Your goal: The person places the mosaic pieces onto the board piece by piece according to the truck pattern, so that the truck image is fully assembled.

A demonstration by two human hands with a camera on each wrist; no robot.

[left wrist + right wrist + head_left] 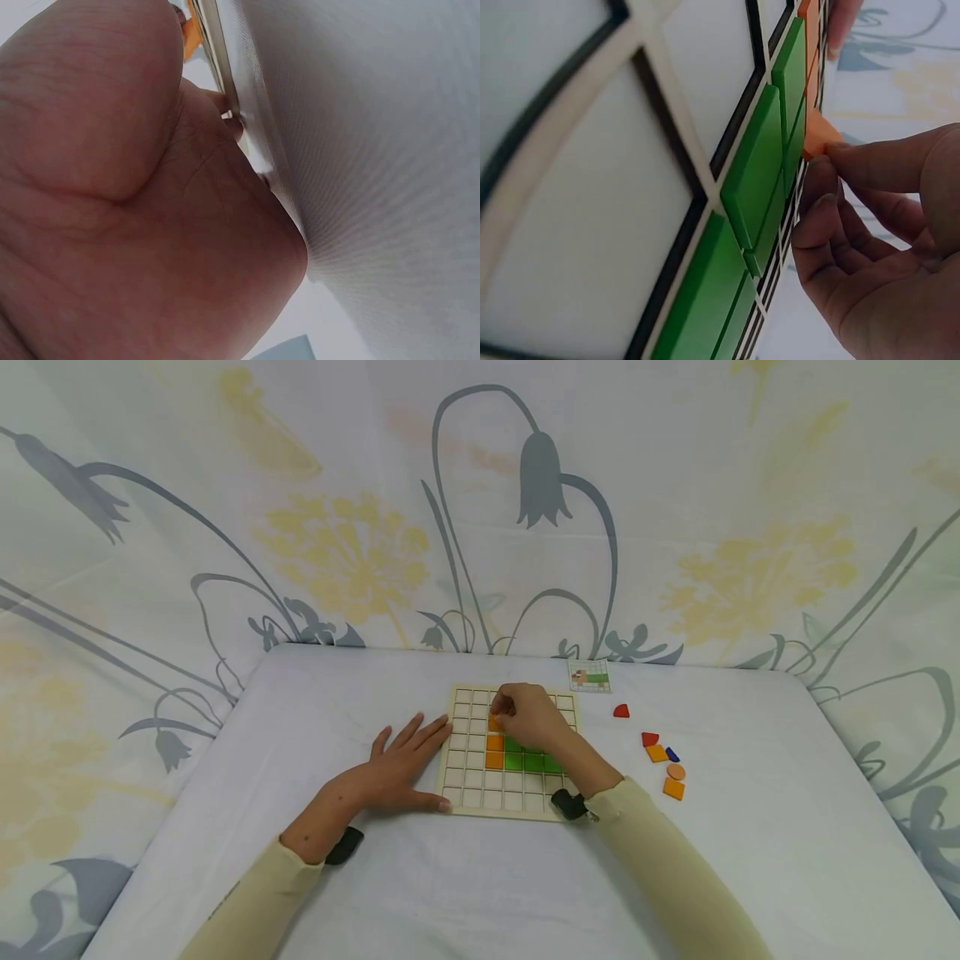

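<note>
A wooden grid board lies on the white-covered table. Green tiles fill several of its cells, with orange tiles in the column to their left. My right hand is over the upper middle of the board, pinching an orange tile between thumb and finger. In the right wrist view that tile is tilted against the grid beside the green pieces. My left hand lies spread on the table, fingertips and thumb at the board's left edge; its palm fills much of the left wrist view.
Right of the board lie loose pieces: red ones, orange squares, a blue piece and a light orange disc. A small pattern card lies behind the board's right corner. A flower-printed cloth hangs behind the table.
</note>
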